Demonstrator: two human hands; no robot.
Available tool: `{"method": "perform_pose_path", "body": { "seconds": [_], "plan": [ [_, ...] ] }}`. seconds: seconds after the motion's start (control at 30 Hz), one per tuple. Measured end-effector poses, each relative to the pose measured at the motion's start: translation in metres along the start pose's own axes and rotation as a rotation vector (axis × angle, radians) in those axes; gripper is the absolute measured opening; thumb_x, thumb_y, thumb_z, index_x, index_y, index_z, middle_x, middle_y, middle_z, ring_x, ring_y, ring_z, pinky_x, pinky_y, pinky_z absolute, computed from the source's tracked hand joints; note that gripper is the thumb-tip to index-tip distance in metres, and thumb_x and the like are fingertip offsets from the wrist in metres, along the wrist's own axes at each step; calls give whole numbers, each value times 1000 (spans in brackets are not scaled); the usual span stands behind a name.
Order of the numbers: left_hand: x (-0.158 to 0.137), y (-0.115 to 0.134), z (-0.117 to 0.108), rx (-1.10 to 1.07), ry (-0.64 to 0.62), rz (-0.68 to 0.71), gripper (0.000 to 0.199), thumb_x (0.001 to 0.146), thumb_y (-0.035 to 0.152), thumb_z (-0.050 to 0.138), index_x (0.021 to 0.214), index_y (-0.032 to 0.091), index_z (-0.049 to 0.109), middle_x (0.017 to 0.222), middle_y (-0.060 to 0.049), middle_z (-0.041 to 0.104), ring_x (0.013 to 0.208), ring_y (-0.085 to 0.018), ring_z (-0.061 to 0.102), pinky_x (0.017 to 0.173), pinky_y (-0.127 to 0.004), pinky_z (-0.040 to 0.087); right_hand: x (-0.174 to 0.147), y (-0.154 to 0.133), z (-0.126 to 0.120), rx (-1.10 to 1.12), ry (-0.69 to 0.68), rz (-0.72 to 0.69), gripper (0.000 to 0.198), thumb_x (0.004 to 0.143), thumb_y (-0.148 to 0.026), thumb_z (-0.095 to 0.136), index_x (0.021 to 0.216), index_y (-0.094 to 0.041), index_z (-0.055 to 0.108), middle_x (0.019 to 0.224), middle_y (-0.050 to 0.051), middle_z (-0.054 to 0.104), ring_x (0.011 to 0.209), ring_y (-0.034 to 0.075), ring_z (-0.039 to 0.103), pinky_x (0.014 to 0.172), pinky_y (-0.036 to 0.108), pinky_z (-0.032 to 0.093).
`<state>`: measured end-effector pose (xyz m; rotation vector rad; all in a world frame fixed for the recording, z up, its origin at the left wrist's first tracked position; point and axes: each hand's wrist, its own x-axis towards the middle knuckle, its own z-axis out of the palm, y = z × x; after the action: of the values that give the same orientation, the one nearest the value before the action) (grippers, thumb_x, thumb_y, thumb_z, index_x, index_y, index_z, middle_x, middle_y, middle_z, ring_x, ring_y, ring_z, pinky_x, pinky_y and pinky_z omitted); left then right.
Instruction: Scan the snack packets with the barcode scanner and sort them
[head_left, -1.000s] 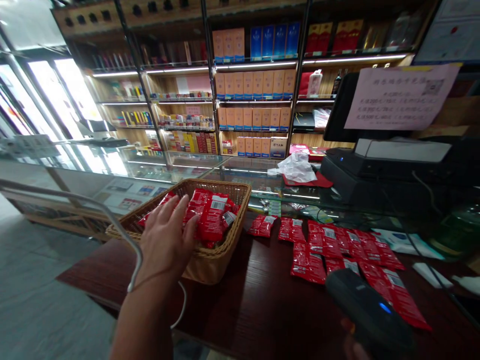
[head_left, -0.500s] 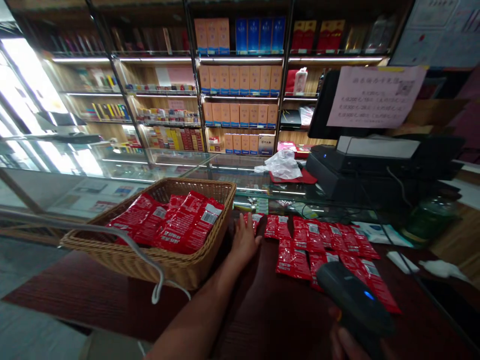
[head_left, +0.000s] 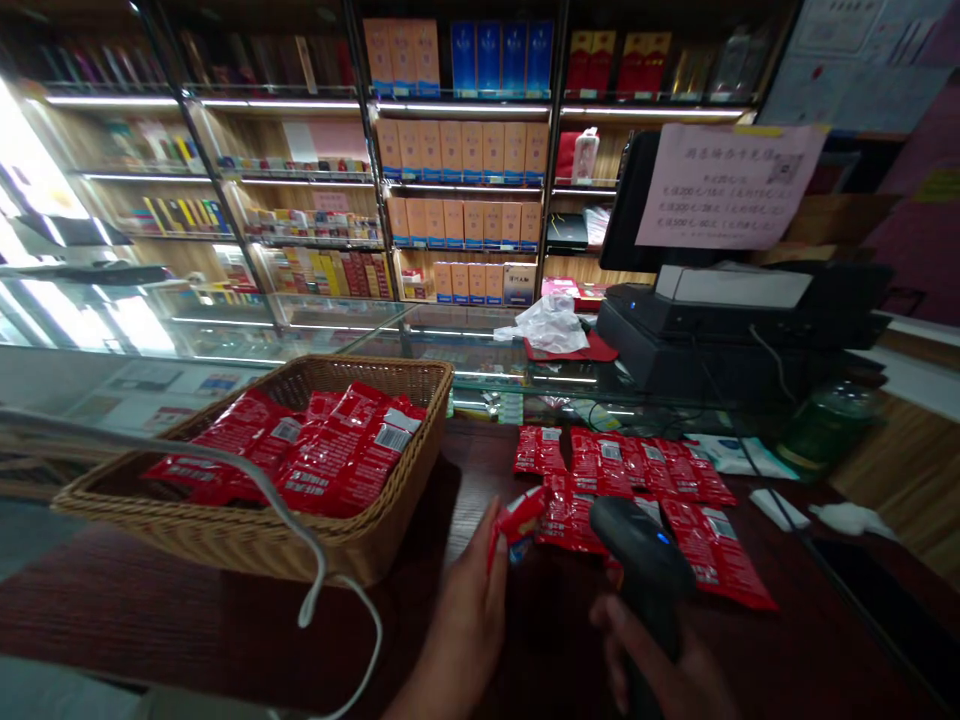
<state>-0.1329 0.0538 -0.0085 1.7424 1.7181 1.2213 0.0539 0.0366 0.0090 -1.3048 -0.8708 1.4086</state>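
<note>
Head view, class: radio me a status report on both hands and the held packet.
Left hand: holding red packet. Right hand: gripping black scanner. Nothing visible between the two items; other red packets lie just beyond.

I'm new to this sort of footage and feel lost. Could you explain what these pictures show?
There is no robot here, only a person working with bare hands. Every picture comes from one camera worn on the person's head, looking forward and down. The left hand holds a small red packet; the right hand grips a dark handheld device, probably a barcode scanner. On the dark tabletop, a woven basket with red packets inside stands to the left, and more red packets lie spread out to the right. Beyond are a glass counter and shelves.
</note>
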Motion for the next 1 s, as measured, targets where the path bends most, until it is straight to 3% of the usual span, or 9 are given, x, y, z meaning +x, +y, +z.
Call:
{"method": "perform_pose_path", "body": {
  "seconds": [0.1,0.2,0.37,0.47,0.57,0.63,0.7,0.77,1.0],
  "plan": [
    [-38,2,10,-101,-2,170,56,100,18,38,155,28,30,153,-9,47,138,-24,47,112,-39,43,-4,-13,13,-30,-39,-57,68,64,-72,77,91,-13,61,52,-1,63,44,12,54,45,21,40],
    [-51,3,12,130,-49,366,73,93,6,45,157,33,21,161,-10,32,146,-30,34,114,-50,40,-10,-13,19,10,14,-92,64,61,-73,78,83,-15,64,49,-1,61,43,13,52,44,23,40],
    [-58,-4,11,356,-29,540,85,82,9,70,148,50,34,165,-4,22,149,-40,22,110,-63,38,-10,1,14,63,149,-138,37,70,-52,83,84,-20,72,71,4,73,62,22,67,56,28,51],
    [-64,-8,10,236,-33,391,84,82,26,75,150,47,32,160,-7,34,144,-38,35,104,-54,49,-6,1,10,143,190,-83,40,63,-49,88,86,-20,74,89,6,75,82,26,69,66,30,54],
    [-63,-4,0,-93,-45,206,88,78,49,75,154,33,32,157,-14,41,140,-37,43,107,-50,47,-5,-4,6,284,87,44,42,62,-51,88,86,-20,72,72,4,71,61,21,64,53,29,51],
    [-56,3,-9,-419,-153,-38,82,73,57,76,145,28,49,147,-15,54,131,-36,55,106,-47,48,-7,-8,5,325,-8,102,41,63,-50,87,84,-18,71,53,-1,61,45,14,53,44,24,43],
    [-47,10,-15,-673,-331,-352,66,69,60,77,121,21,69,115,-14,75,98,-31,73,84,-39,60,-9,-11,4,341,-69,120,43,64,-47,88,91,-18,70,48,-3,58,43,12,49,44,22,40],
    [-40,16,-19,-813,-438,-552,53,62,58,83,95,17,75,80,-8,78,63,-20,71,59,-28,58,-8,-11,2,302,-48,83,57,64,-45,89,109,-20,66,56,-3,64,47,13,52,46,22,43],
    [-35,23,-34,-807,-418,-517,42,63,52,85,85,17,76,72,-2,74,60,-14,66,57,-21,54,9,-4,-10,198,38,-68,57,63,-49,90,102,-17,63,54,-6,60,49,12,51,49,21,44]
  ]
}}
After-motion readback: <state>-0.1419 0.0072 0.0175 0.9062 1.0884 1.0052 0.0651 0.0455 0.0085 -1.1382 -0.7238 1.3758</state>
